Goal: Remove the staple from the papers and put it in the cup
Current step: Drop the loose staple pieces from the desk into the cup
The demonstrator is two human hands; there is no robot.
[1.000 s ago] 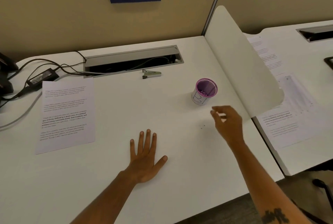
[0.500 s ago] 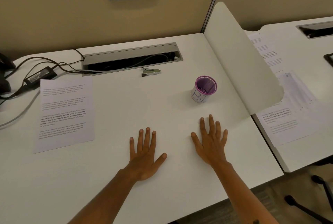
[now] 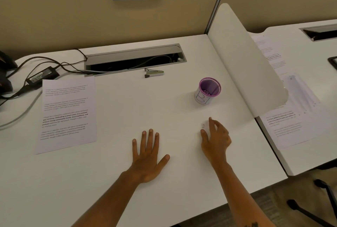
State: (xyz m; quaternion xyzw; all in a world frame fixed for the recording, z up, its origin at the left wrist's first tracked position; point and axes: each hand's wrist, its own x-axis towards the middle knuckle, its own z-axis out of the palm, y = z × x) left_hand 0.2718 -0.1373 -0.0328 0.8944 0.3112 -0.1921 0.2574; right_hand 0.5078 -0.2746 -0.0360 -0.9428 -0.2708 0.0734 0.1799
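Observation:
The printed papers (image 3: 67, 113) lie flat at the left of the white desk (image 3: 127, 110). A purple mesh cup (image 3: 208, 90) with a white label stands upright at the right, small bits inside it. A metal staple remover (image 3: 154, 73) lies by the cable slot. My left hand (image 3: 148, 155) rests flat, palm down, holding nothing. My right hand (image 3: 216, 138) hovers in front of the cup, blurred, fingers curled with thumb and forefinger apart around tiny dark specks (image 3: 203, 125) on the desk.
A white divider panel (image 3: 244, 59) rises right of the cup; more papers (image 3: 290, 117) lie on the neighbouring desk. A power brick (image 3: 42, 75) and cables sit at the far left. The open cable slot (image 3: 133, 60) runs along the back.
My right hand went from raised near the cup to flat on the desk, and now lifts with its fingers curling around the specks. My left hand has stayed flat.

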